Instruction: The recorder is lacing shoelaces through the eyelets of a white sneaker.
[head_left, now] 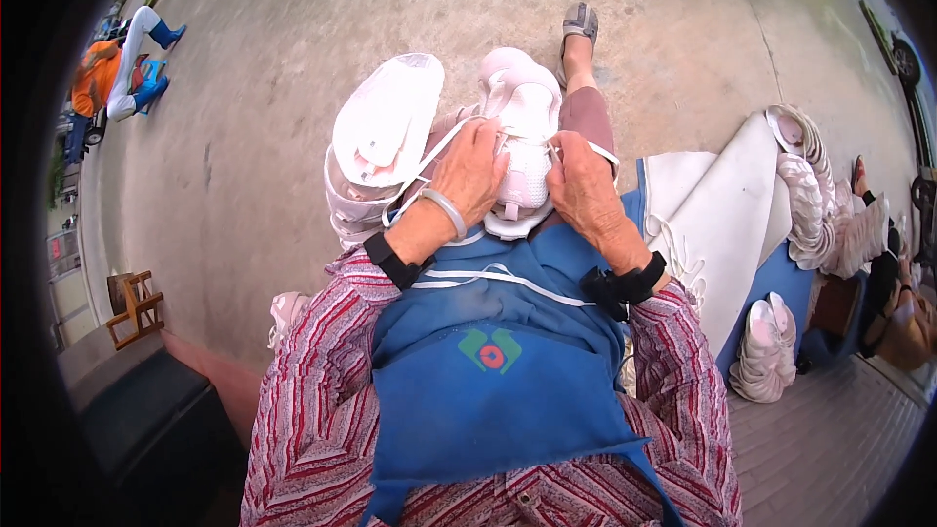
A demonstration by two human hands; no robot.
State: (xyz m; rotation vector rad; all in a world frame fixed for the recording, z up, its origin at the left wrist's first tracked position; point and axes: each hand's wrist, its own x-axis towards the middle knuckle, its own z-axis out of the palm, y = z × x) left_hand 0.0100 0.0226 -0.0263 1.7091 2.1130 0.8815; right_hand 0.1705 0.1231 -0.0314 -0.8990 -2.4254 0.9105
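Observation:
A pale pink and white shoe upper [524, 181] lies over my lap between my two hands. My left hand [468, 176] is closed on its left edge, thumb and fingers pinched near the lace holes. On the opposite edge my right hand [586, 185] pinches with bent fingers; its exact fingertip contact is partly hidden. A white shoelace [420, 197] passes by my left hand, and more lace lies across my blue apron [488, 322]. Just beyond, other pink uppers [509, 73] rest on my legs. To the left stands a stack of white and pink uppers [386, 122].
At right, a white cloth [717, 200] covers a blue surface, with bunched laces [678, 254] near me. Rows of stacked uppers [815, 200] and a smaller pile [763, 351] lie farther right, near another person [908, 322]. A wooden stool [135, 310] stands left; a seated person in orange [96, 76] is far left.

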